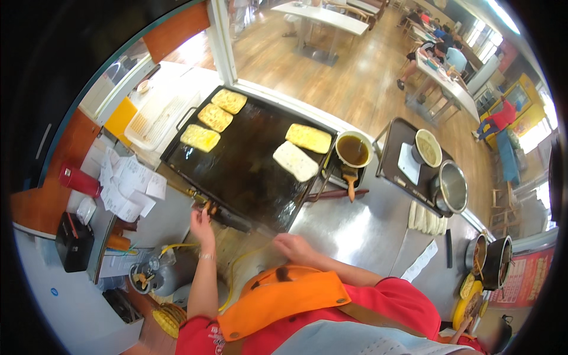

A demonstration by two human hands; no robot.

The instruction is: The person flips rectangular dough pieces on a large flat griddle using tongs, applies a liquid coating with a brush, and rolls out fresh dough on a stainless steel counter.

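Note:
My left hand is at the front left edge of a black griddle, its fingertips at a knob or valve under the rim. My right hand is loosely curled near the griddle's front right corner; whether it holds a thin tool is not clear. Three browned flatbreads lie at the griddle's back left, one of them in the middle. At the right lie a yellow flatbread and a paler one. A brush rests below a bowl of brown liquid.
Right of the griddle stands a dark tray with a bowl and a steel pot. Dough strips lie on the steel counter. Paper slips and a red bottle are at left. A co-worker's arm shows bottom right.

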